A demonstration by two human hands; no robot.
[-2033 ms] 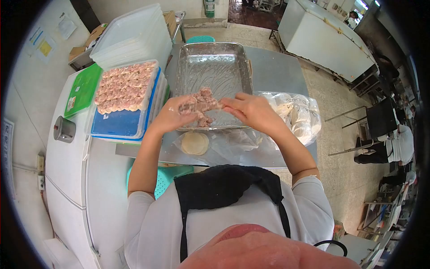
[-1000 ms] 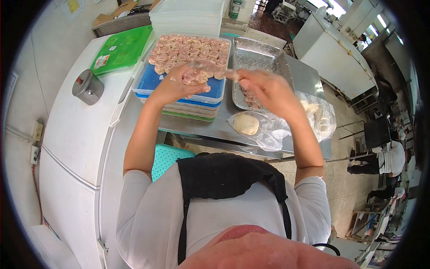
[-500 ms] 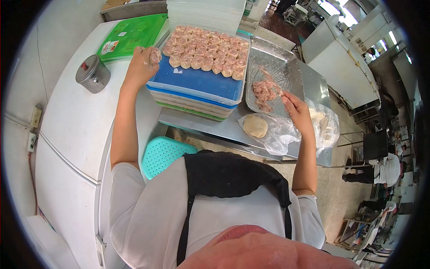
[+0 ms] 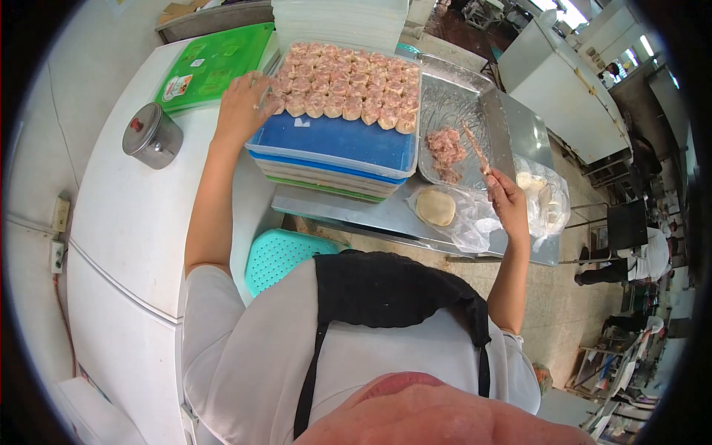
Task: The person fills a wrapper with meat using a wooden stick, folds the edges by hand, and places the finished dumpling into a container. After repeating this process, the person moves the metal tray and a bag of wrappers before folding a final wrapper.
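My left hand [image 4: 243, 110] is at the left edge of the blue tray [image 4: 334, 144], its fingers closed around a meat-filled dumpling [image 4: 275, 103] at the near-left end of the rows. Fingers partly hide that dumpling. Packed rows of similar dumplings [image 4: 345, 81] cover the tray's far part. In my right hand [image 4: 507, 199] is a thin spreading stick [image 4: 475, 147] smeared with meat, its tip pointing up and away over the metal pan [image 4: 498, 122]. Minced meat filling [image 4: 446, 152] lies heaped in the pan. Round dough wrappers [image 4: 435, 207] rest on a plastic bag in front of it.
A lidded metal canister [image 4: 153, 136] and a green lid [image 4: 211, 67] stand on the white surface at left. More wrappers sit in a plastic bag [image 4: 545, 200] at right. Below is a turquoise perforated stool [image 4: 285, 256]. Another person [image 4: 647, 252] is far right.
My left hand has carried the dumpling right, to the end of the near row. My right hand has lifted the stick off the filling and tilted it more upright.
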